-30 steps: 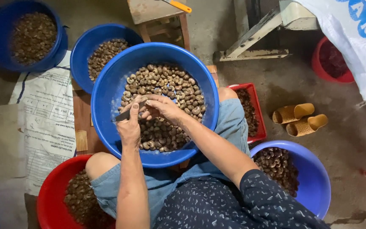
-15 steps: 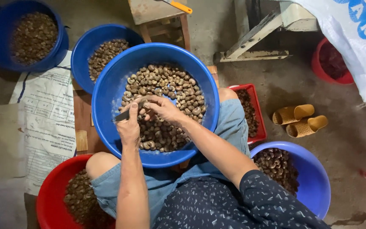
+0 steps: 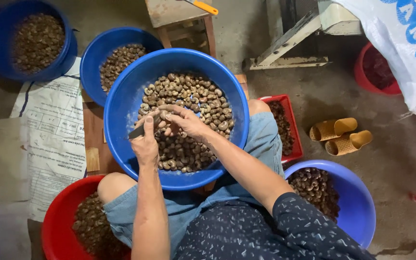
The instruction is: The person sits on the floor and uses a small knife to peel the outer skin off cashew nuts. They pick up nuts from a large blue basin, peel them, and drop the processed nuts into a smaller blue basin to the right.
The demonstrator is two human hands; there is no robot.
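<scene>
Blue, the big round plastic basin [image 3: 121, 115] on the lap holds brown nuts [image 3: 193, 96]; above them, as before, the left hand [image 3: 146, 144] stays closed on a small knife [image 3: 138, 131], the right hand [image 3: 188, 123] pinching one nut.

knife [image 3: 143, 129]: dark blade, tilted | nut [image 3: 165, 110]: brown, curved, held over blue basin [image 3: 126, 101] of nuts

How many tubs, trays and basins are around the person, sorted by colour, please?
Blue basins: 4, counting the large blue basin under the left hand and right hand.
Red containers: 3, counting the red tray.
Total: 7, leaving out a cut-off blue edge.
</scene>
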